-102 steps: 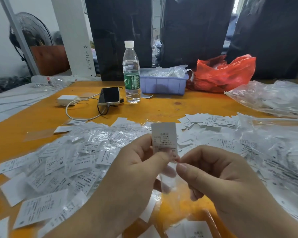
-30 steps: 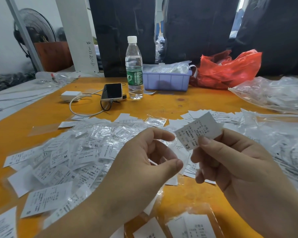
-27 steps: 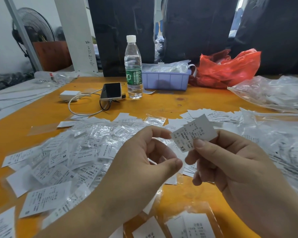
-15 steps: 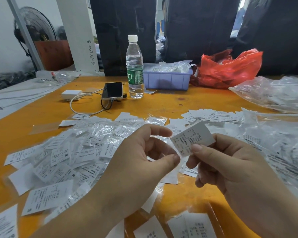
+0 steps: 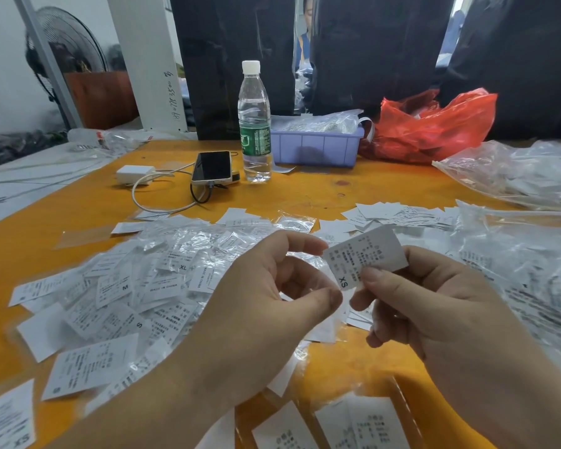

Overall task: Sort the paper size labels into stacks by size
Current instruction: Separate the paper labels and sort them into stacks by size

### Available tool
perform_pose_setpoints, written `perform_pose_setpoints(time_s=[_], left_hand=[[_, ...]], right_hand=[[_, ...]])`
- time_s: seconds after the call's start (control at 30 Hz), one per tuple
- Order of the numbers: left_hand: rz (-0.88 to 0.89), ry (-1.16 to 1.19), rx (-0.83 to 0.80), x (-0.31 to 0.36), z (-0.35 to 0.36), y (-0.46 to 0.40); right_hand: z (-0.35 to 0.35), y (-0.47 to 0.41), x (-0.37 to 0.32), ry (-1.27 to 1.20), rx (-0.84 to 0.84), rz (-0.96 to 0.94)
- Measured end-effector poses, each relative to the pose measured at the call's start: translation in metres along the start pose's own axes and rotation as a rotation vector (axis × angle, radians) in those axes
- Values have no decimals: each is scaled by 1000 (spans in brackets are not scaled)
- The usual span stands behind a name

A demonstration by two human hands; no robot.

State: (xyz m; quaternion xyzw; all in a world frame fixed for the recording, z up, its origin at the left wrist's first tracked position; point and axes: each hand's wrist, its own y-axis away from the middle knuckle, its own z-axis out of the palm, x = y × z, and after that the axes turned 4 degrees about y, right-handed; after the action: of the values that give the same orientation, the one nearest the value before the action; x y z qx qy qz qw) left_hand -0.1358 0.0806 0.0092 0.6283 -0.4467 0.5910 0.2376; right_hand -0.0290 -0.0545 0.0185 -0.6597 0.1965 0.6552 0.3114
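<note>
Here, over the orange desk point(image 5: 386, 189), the right hand point(image 5: 441, 322) pinches a white XS label point(image 5: 365, 259) between thumb and fingers, holding it tilted so the printed "XS" sits at its lower corner. The left hand point(image 5: 259, 306) is just beside the XS label, curled with thumb and forefinger apart like a loose C; the forefinger tip is at the label's left edge, though whether it touches cannot be told, and the hand holds nothing.

Left of the XS label lies a broad heap of labels point(image 5: 117, 293), many in clear sleeves, with marks such as XL, M and S readable among them. Beyond the XS label, farther up the desk, sits a smaller spread of bare labels point(image 5: 395, 213). Right of the XS label are clear plastic bags point(image 5: 512, 270) with more printed slips inside. Nearer than the XS label, at the desk's front edge, a few sleeved labels point(image 5: 357, 426) lie flat.

Well beyond the XS label stand a water bottle point(image 5: 255, 124), a phone point(image 5: 212, 166) with a white charger point(image 5: 133, 175) and cable, a lilac bin point(image 5: 314, 149) and a red plastic bag point(image 5: 431, 128).
</note>
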Motion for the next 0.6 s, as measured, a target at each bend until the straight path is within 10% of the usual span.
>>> perform_pose_setpoints(time_s=[0.6], left_hand=[[-12,-15,-22,5,1,2]], right_hand=[[0,3,-2,73,48,-64]])
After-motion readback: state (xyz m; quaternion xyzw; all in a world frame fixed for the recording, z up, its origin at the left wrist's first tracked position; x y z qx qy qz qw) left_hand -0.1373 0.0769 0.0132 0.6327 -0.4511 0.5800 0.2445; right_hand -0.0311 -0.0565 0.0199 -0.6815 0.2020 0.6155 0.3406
